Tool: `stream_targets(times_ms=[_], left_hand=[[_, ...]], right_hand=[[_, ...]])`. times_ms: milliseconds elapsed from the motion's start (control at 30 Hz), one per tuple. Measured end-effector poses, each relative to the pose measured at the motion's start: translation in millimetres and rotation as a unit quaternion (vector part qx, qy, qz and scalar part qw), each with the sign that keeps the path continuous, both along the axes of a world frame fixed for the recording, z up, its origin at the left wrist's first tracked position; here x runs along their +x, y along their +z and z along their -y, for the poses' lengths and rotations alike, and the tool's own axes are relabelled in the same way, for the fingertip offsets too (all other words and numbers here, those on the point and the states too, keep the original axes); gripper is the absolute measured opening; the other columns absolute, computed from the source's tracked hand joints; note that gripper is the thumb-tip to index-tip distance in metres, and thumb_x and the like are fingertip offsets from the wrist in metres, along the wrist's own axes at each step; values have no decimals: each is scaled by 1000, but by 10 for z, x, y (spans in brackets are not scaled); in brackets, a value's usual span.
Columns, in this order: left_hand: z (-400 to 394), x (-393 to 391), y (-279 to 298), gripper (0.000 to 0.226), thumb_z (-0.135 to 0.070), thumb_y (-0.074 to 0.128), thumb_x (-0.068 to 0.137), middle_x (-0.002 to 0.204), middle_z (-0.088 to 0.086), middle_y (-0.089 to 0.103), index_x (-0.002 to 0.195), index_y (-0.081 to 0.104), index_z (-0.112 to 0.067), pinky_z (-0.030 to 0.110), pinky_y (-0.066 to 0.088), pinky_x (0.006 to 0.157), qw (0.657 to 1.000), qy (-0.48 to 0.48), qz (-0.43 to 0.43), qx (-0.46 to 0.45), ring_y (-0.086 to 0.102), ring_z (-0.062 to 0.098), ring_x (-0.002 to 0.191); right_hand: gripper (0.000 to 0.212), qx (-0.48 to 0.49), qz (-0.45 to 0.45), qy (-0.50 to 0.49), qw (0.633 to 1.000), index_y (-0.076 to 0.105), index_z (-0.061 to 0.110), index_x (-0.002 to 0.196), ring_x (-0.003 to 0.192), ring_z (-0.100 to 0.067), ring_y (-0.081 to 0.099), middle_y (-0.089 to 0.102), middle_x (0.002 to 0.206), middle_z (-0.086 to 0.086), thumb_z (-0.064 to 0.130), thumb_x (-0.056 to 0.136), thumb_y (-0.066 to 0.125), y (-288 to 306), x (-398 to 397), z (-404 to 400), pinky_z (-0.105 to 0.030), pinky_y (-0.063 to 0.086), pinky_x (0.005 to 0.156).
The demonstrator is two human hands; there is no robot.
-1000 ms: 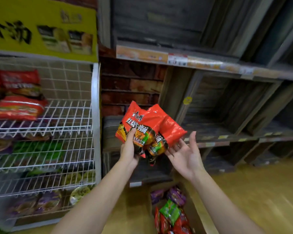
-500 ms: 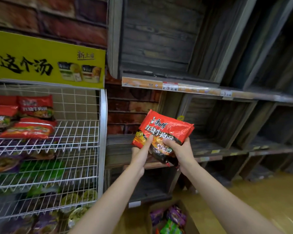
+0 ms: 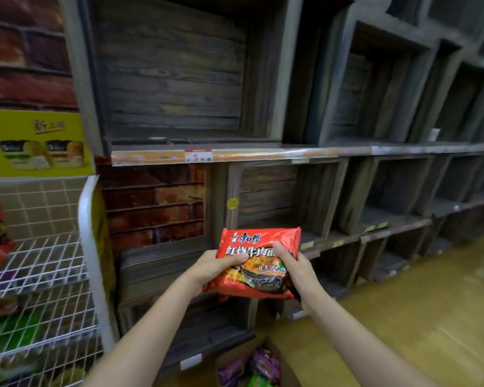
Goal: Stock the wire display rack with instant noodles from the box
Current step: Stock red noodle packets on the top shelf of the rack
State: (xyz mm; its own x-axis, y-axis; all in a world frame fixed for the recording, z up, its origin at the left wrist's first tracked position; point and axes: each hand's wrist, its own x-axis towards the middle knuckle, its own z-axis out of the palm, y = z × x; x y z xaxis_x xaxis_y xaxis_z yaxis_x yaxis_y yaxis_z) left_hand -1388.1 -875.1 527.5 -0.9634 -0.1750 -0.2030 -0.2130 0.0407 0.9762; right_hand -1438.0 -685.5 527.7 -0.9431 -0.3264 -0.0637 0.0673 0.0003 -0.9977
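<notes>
Both hands hold a stack of red instant noodle packs point(image 3: 259, 247) in front of me at mid-frame. My left hand point(image 3: 211, 268) grips the left edge with the thumb across the front. On the right edge my right hand point(image 3: 296, 270) grips it, thumb on the printed face. The white wire display rack point(image 3: 44, 263) stands at the left, with red packs on its upper shelf and green ones lower down. The cardboard box point(image 3: 235, 356) sits on the floor at the bottom centre, purple and green packs inside.
Dark wooden crate shelves point(image 3: 361, 191) fill the wall ahead and to the right, with a price strip point(image 3: 199, 156) along one edge. A yellow sign point(image 3: 37, 143) tops the wire rack. Wooden floor point(image 3: 430, 317) lies at the right.
The two red packs, fanned apart a second ago in my left hand, are now stacked and held by both hands. The view has swung right and up, so less of the rack shows.
</notes>
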Motion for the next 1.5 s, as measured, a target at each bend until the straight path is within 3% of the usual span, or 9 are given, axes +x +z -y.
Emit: stream_targets(times_ms=[167, 433, 567, 700, 800, 1000, 1100, 1267, 1500], left_hand=[[-656, -313, 33, 58, -32, 86, 62, 97, 12, 74, 109, 62, -8, 49, 56, 83, 998, 45, 4, 31, 72, 30, 87], [-1009, -344, -104, 27, -24, 79, 74, 98, 11, 71, 94, 64, -14, 48, 55, 87, 980, 195, -36, 16, 69, 30, 89], [-804, -16, -275, 43, -28, 84, 68, 101, 9, 71, 103, 64, -12, 45, 54, 87, 956, 286, -36, -47, 68, 26, 90], [-516, 429, -351, 44, -24, 82, 71, 97, 2, 66, 103, 56, -9, 36, 51, 82, 919, 373, -21, -124, 63, 20, 87], [-255, 776, -401, 52, -27, 78, 76, 112, 6, 65, 117, 52, -8, 43, 52, 90, 905, 403, -13, -138, 64, 25, 101], [-195, 1471, -226, 27, -11, 65, 87, 104, 5, 65, 113, 58, -7, 25, 46, 76, 886, 438, -32, -147, 62, 18, 94], [-114, 1832, -223, 21, -14, 70, 84, 96, -2, 66, 100, 58, -18, 26, 50, 75, 876, 463, -42, -128, 64, 18, 91], [107, 2382, -285, 64, -31, 83, 69, 112, 4, 67, 121, 52, -14, 41, 53, 89, 855, 504, -17, -120, 65, 21, 100], [392, 2728, -337, 63, -24, 83, 69, 111, 4, 62, 117, 45, -15, 43, 50, 93, 840, 532, -7, -101, 62, 22, 101]], right_hand=[[84, -34, 36, -45, 998, 56, 21, 124, 95, -19, 69, 72, 107, -2, 75, 60, 64, -57, -240, -748, -39, 55, 87], [57, -31, 29, -19, 999, 49, 18, 124, 94, -18, 65, 67, 106, -2, 34, 76, 75, -211, -489, -1340, -34, 52, 81], [59, -17, 48, 28, 998, 47, 20, 126, 96, -22, 65, 65, 111, -5, 26, 75, 77, -372, -614, -1352, -35, 53, 78], [42, -26, 68, 69, 995, 57, 19, 113, 95, -25, 66, 69, 104, -5, 20, 76, 76, -441, -663, -1100, -42, 51, 91], [40, -28, 78, 125, 989, 59, 20, 110, 97, -27, 66, 70, 105, -7, 19, 74, 76, -438, -597, -766, -46, 48, 96], [33, -27, 84, 252, 964, 59, 18, 108, 94, -27, 65, 69, 103, -7, 13, 78, 71, -447, -174, -34, -41, 50, 90], [27, -24, 82, 296, 951, 59, 23, 101, 93, -26, 65, 69, 102, -6, 13, 79, 71, -463, 59, 269, -38, 51, 83], [32, -12, 74, 354, 932, 59, 21, 107, 92, -25, 65, 69, 103, -6, 14, 78, 71, -488, 416, 648, -35, 51, 78], [36, 11, 70, 398, 914, 58, 23, 107, 98, -28, 66, 69, 107, -7, 16, 76, 74, -490, 735, 1093, -44, 49, 95]])
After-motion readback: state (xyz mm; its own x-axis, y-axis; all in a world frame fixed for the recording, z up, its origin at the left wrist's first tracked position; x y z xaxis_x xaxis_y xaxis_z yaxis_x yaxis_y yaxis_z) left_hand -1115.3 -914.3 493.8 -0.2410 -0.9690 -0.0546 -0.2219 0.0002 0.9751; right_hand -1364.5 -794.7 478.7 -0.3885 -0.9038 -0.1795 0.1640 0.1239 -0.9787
